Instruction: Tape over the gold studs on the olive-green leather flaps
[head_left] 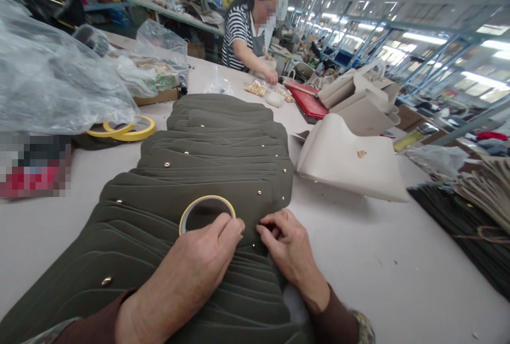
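Note:
My left hand is closed on a roll of narrow yellow tape, which stands tilted over the dark olive panels. Under both hands lies a long, overlapping row of these panels, several with small gold-coloured studs. My right hand is to the right, thumb and fingertips pinched just above the panels near their right edge. What sits in that pinch, if anything, is too small to make out. A short gap separates the fingertips of the two hands.
More yellow tape rolls lie at left beside clear plastic sheeting. A cream panel piece stands at right, with bundled dark pieces beyond it. Across the table, a co-worker handles things near small bags of gold-coloured parts.

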Available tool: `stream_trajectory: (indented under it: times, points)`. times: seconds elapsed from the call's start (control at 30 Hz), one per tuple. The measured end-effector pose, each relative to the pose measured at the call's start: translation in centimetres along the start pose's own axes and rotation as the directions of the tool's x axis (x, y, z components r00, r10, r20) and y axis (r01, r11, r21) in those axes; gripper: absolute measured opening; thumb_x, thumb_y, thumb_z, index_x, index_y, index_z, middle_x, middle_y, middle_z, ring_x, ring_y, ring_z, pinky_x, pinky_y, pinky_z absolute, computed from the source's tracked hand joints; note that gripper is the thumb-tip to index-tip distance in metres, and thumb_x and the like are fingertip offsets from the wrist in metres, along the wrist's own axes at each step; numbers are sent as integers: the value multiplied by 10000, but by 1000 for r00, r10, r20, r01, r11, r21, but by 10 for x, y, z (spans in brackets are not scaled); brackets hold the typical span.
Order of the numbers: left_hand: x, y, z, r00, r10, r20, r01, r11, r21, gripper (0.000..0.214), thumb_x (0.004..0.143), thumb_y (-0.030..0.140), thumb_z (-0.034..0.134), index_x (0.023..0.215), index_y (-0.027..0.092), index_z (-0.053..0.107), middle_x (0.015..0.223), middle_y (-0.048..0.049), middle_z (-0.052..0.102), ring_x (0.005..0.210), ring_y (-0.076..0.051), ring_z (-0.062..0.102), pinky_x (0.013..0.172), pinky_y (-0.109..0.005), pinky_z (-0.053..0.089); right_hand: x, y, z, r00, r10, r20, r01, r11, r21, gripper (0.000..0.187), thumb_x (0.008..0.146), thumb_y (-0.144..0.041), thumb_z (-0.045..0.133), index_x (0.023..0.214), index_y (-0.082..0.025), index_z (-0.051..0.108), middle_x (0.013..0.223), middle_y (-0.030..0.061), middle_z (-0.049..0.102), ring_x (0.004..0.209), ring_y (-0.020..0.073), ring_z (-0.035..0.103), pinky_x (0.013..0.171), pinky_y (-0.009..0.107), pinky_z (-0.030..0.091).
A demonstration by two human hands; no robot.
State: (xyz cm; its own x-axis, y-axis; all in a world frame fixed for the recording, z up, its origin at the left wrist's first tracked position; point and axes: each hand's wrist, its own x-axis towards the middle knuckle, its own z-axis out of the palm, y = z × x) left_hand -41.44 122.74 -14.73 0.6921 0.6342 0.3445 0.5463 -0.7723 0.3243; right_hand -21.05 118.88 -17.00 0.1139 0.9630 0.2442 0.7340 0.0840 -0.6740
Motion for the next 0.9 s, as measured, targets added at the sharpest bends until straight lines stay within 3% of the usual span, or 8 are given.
stream_trajectory:
  times: [0.23,0.43,0.53,0.6,0.67,0.73,0.8,0.9]
  points:
    - [1,-2,-3,994,104,-29,-105,993,-46,132,996,181,372,927,211,481,712,43,549,587,-124,591,542,-267,420,-3,6,2,979,200,-34,-187,956,225,265,862,-251,609,1114,-182,571,904,30,631,626,119,598,632,257,509]
    - [3,-2,-3,992,101,-74,-96,993,71,133,995,183,354,996,195,487,796,8,602,597,-131,631,502,-259,450,1,8,-1,968,251,-23,-236,933,270,272,840,-292,623,1084,-182,574,818,8,619,627,123,573,637,262,487]
    - [3,-4,0,992,49,-116,-35,992,121,162,987,180,354,1091,175,477,925,-49,644,666,-151,674,478,-247,477,2,8,-7,930,343,134,-365,813,454,311,855,-391,596,1074,-174,551,659,-28,583,558,125,558,529,231,452]
    - [3,-6,2,992,20,-123,-4,992,128,178,980,179,359,1110,170,480,949,-66,652,738,-173,701,489,-243,510,1,9,-12,867,382,321,-499,656,566,378,848,-480,579,1067,-173,544,638,-33,579,479,115,534,432,207,408]
    - [3,-8,4,987,11,-161,9,993,121,181,970,175,372,1112,166,485,989,-86,655,850,-195,713,573,-250,566,-1,8,-16,798,337,500,-598,543,589,391,835,-506,580,1022,-163,573,621,-32,578,429,101,505,391,191,381]
    - [1,-10,5,976,11,-219,14,994,112,190,960,173,391,1126,156,480,1085,-119,650,959,-209,701,695,-273,600,-4,3,-20,789,268,552,-592,571,569,294,840,-423,593,950,-152,624,583,-42,555,426,83,477,414,178,374]
    - [-1,-11,6,967,10,-255,16,995,100,210,950,175,418,1151,142,466,1218,-161,615,1054,-214,673,771,-278,601,-5,-5,-22,843,187,504,-484,672,561,163,854,-273,566,892,-156,674,607,-36,565,508,82,503,497,177,399]
    - [-1,-14,6,961,2,-276,23,996,87,236,938,170,443,1171,129,448,1359,-202,537,1145,-213,632,795,-247,592,-7,-20,-24,902,27,431,-281,794,539,233,838,-104,491,805,-175,710,730,-18,618,692,107,553,659,203,429]
